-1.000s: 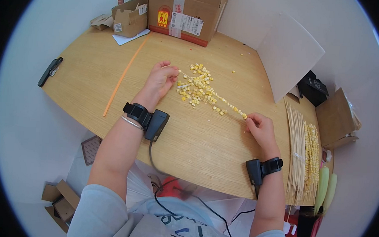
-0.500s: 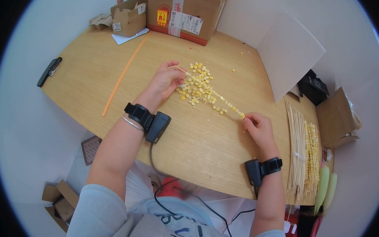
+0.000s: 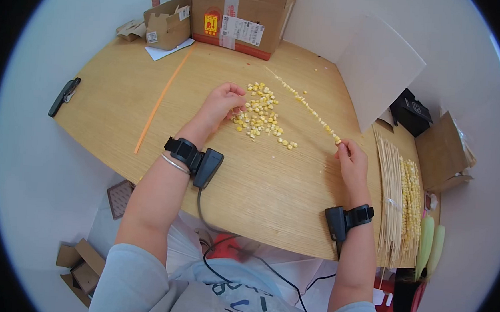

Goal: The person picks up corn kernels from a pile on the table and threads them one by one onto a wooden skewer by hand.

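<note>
In the head view, my right hand point(image 3: 352, 162) pinches the near end of a thin skewer of corn kernels point(image 3: 312, 109). The skewer slants up and leftward over the table, its bare tip pointing away from me. My left hand point(image 3: 224, 106) is at the left edge of a loose pile of yellow corn kernels point(image 3: 261, 114), fingers curled and thumb drawn in. Whatever lies between those fingertips is too small to make out. Stray kernels lie around the pile.
On the right lie a bundle of bare skewers point(image 3: 390, 199), filled kernel skewers point(image 3: 410, 209) and corn cobs point(image 3: 425, 244). A white board point(image 3: 380, 72) stands behind them. Cardboard boxes point(image 3: 241, 18) stand at the back; an orange strip point(image 3: 163, 99) and a stapler point(image 3: 64, 96) are left.
The skewer has come out of my left hand, and its far tip has swung up and to the right. My right hand has moved slightly right and up with it.
</note>
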{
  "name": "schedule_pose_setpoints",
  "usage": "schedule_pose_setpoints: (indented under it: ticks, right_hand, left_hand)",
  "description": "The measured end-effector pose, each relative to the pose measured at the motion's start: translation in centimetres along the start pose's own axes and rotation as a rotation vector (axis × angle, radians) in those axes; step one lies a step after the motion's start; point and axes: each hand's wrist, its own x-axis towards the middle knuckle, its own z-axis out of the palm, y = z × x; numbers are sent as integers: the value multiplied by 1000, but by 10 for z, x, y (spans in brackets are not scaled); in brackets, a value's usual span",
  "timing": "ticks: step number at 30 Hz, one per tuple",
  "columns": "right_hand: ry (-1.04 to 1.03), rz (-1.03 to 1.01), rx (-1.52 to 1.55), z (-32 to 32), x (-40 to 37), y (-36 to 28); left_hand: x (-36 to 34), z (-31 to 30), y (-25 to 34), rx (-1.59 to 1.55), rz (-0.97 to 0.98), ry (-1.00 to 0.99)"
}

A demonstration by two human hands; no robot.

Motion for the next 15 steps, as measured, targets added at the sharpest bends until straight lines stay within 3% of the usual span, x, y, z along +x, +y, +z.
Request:
schedule_pose_setpoints:
  ticks: [5, 8, 9, 11, 15]
  right_hand:
    - [16, -7, -30, -1, -1, -4]
    - [10, -2, -22, 0, -1, -4]
    - [12, -5, -23, 0, 0, -3]
    - [12, -6, -24, 0, 0, -1]
    - [18, -15, -56, 1, 0, -1]
  left_hand:
    - [-13, 8, 13, 156, 98, -111]
    - [-17, 11, 19, 258, 11, -181]
    - [-13, 10, 13, 257, 10, -181]
    - [-3, 8, -4, 160, 209, -186]
    - [-3, 6, -5, 114, 207, -143]
